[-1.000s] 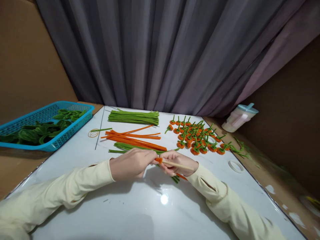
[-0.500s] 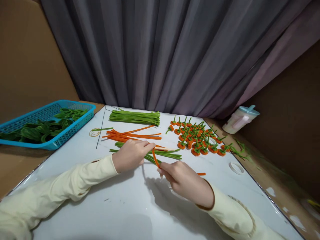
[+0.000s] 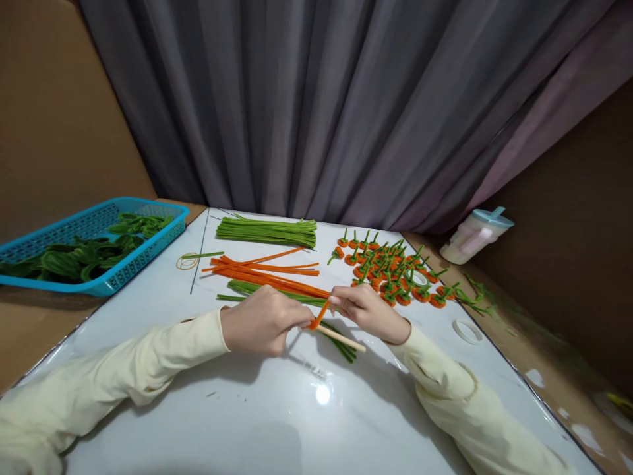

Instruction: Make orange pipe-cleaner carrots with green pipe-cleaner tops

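My left hand [image 3: 267,321] pinches a pale wooden stick [image 3: 343,338] and the end of an orange fuzzy stem [image 3: 321,315] that bends around it. The stick points right and toward me. My right hand [image 3: 368,311] holds the other part of the orange stem between thumb and fingers, above the stick. Beyond my hands lie loose orange stems [image 3: 262,276] and green stems [image 3: 341,343], partly hidden by my fingers. A thick green bundle [image 3: 267,232] is farther back. Many small orange pieces with green tops [image 3: 388,295] cluster at the right.
A blue basket [image 3: 111,285] with green leaf shapes [image 3: 69,260] stands at the left. Tan rubber bands [image 3: 186,262] lie near it. At the right are a white tape roll [image 3: 467,332] and a lidded cup [image 3: 475,236]. A grey curtain [image 3: 297,105] hangs behind the white table [image 3: 222,422].
My right hand has moved up and away from me, drawing the orange stem upward. My left hand has lowered slightly, and the stick now slants down to the right.
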Available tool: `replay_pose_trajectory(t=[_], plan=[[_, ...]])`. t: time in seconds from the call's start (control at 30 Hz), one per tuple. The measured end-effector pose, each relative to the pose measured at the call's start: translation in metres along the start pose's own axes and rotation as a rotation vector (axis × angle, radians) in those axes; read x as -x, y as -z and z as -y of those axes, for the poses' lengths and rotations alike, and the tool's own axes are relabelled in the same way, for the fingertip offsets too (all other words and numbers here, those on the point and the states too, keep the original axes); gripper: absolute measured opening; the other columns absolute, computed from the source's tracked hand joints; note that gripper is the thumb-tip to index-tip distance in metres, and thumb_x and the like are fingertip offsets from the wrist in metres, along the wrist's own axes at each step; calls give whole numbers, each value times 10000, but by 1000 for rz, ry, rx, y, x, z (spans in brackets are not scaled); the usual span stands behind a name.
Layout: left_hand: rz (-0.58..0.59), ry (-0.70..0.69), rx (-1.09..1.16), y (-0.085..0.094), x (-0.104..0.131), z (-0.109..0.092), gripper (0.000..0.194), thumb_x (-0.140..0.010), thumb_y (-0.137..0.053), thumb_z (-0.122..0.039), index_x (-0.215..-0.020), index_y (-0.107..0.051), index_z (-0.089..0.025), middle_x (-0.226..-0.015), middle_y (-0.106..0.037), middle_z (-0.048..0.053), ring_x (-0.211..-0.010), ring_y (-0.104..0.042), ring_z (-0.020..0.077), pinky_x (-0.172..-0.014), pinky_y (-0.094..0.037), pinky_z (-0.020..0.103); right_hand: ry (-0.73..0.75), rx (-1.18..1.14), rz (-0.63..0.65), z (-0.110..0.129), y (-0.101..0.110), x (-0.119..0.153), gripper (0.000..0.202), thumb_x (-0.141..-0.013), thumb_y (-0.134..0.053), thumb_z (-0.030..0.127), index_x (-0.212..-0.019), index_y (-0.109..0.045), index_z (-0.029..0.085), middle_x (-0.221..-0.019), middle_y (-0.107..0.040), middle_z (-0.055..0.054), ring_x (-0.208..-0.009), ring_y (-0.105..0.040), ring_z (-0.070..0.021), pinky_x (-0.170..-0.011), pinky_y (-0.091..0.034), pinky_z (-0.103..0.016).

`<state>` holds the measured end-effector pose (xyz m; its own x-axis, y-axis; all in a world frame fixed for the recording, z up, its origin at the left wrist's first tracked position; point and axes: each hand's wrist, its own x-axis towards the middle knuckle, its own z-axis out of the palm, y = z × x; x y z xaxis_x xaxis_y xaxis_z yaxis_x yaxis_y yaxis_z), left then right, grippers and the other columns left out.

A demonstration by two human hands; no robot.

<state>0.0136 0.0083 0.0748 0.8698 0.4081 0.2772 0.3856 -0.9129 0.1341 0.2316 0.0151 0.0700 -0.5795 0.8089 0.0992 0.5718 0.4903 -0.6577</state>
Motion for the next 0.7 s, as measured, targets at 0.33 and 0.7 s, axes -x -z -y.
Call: replay_pose_trajectory(t=[0.33,0.7], plan=[[-348,72,-201,-9,1,7,529,-647,-354,-12,-1122,-516,-178,-685,-635,7,-557,-575,139,-480,-380,213,-222,-478,39,25,-44,6,435,-859,-348,475,-632,-518,145,-404,-349,67,-362,-283,-56,-398,-246,-183],[-74,37,-356,-5,0,2,394,-588,-428,-56,-938,-575,-162,-620,-585,11,-524,-551,165,-422,-297,235,36,80,-228,40,-29,20,248,-828,-371,180,-591,-443,167,-460,-371,47,-410,-313,-70,-460,-239,-198]])
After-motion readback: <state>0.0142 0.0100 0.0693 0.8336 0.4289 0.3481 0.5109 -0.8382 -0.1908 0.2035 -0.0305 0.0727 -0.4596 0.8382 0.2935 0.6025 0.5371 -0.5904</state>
